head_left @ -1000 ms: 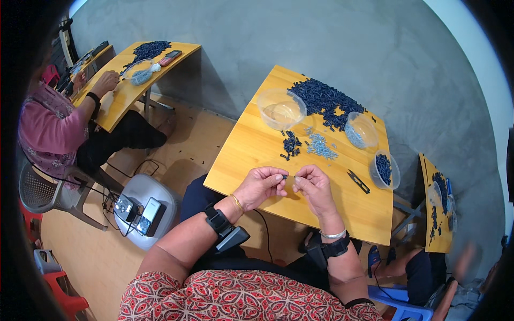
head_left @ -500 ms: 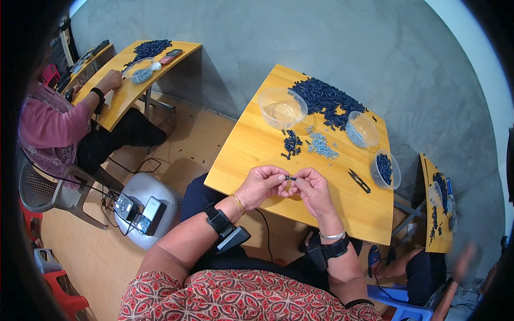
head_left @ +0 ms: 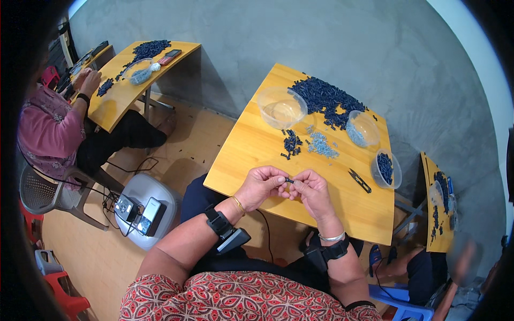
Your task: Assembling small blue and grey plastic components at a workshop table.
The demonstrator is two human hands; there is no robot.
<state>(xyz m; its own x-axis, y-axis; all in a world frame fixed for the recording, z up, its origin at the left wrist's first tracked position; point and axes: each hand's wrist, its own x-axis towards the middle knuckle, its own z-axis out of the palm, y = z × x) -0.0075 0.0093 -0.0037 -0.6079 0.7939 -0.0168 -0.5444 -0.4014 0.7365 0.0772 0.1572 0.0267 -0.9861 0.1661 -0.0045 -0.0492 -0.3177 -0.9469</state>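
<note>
Over the near edge of the wooden table (head_left: pixel 243 155), my left hand (head_left: pixel 262 186) and my right hand (head_left: pixel 311 193) meet fingertip to fingertip. Between them they pinch a small dark blue tubular piece (head_left: pixel 289 180), mostly covered by the fingers. Just beyond my hands lies a small heap of similar dark pieces (head_left: pixel 292 143). Beside it is a scatter of tiny light blue parts (head_left: pixel 321 145). Farther back spreads a large pile of dark pieces (head_left: pixel 324 99). To the right of my hands lie black thread snips (head_left: pixel 360 180).
A clear plastic bowl (head_left: pixel 267 111) stands at the back left. On the right are a bowl of light blue parts (head_left: pixel 355 134) and a tub of dark pieces (head_left: pixel 385 167). A co-worker (head_left: pixel 51 128) sits at another table (head_left: pixel 115 104) to the left; a grey stool (head_left: pixel 166 214) holds devices and cables.
My fingers have shifted slightly around the small dark piece, which shows less now. The co-worker on the left has drawn the hands back from the bowl, uncovering a small dark heap.
</note>
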